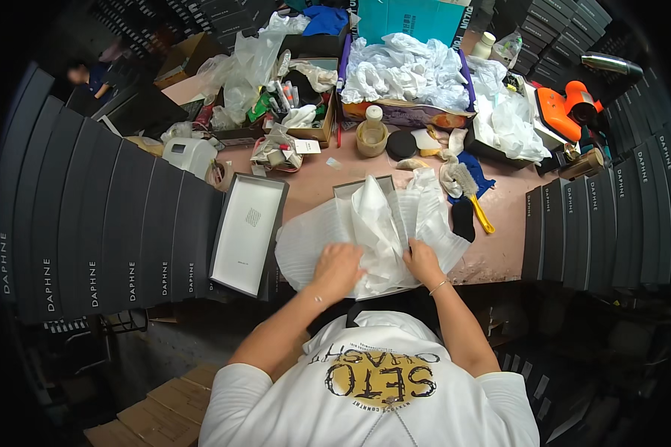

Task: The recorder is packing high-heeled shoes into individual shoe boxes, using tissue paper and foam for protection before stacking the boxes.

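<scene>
An open shoe box (342, 191) lies in front of me, mostly hidden under white tissue paper (376, 231) that rises in crumpled folds from its middle. Thin translucent foam sheet (306, 235) spreads out on both sides of it. My left hand (338, 268), slightly blurred, is closed with curled fingers at the left edge of the tissue paper. On the other side, my right hand (423, 263) pinches the paper's right edge between thumb and fingers. What lies inside the paper is hidden. An upturned grey box lid with a white inside (248, 232) rests to the left.
Stacked dark shoe boxes (119, 216) wall the left side, and more boxes (596, 231) stand at right. Beyond the work lie a yellow-handled brush (482, 212), a bottle in a pot (372, 134), a black round tin (401, 144) and a carton of crumpled paper (406, 71).
</scene>
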Tool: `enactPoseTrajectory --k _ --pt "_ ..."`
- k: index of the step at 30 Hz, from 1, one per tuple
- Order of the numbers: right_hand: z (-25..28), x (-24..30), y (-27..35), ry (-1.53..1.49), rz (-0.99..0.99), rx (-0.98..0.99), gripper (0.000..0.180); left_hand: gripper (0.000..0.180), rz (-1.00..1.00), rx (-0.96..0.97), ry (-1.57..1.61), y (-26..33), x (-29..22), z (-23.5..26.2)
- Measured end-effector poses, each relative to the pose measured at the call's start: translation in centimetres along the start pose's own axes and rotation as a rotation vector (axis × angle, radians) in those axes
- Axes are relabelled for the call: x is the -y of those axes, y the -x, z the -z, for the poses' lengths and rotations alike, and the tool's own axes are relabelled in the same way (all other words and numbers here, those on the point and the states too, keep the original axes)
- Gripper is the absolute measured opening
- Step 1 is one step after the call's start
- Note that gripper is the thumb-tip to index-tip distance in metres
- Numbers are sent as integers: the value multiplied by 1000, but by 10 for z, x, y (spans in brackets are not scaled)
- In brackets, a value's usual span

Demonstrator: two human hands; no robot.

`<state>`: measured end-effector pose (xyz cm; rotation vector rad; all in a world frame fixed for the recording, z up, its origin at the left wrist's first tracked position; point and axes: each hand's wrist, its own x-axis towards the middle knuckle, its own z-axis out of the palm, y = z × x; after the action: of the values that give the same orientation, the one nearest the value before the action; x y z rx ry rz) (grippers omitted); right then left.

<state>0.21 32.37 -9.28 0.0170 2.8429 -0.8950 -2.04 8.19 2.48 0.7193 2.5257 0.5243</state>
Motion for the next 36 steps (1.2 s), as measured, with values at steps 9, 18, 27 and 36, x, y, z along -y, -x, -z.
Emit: enactPoseTrajectory --k 9,18,27,36 --pt "42 19 -4 79 93 -90 15 55 218 -161 -274 27 60 -32" --pt "65 14 -8 282 160 -227 15 51 283 163 92 28 42 -49" --pt "-10 86 27 -244 427 272 38 89 648 -520 654 -23 151 -101" --pt "-39 68 44 -127 357 514 44 34 564 -636 807 -20 148 -51"
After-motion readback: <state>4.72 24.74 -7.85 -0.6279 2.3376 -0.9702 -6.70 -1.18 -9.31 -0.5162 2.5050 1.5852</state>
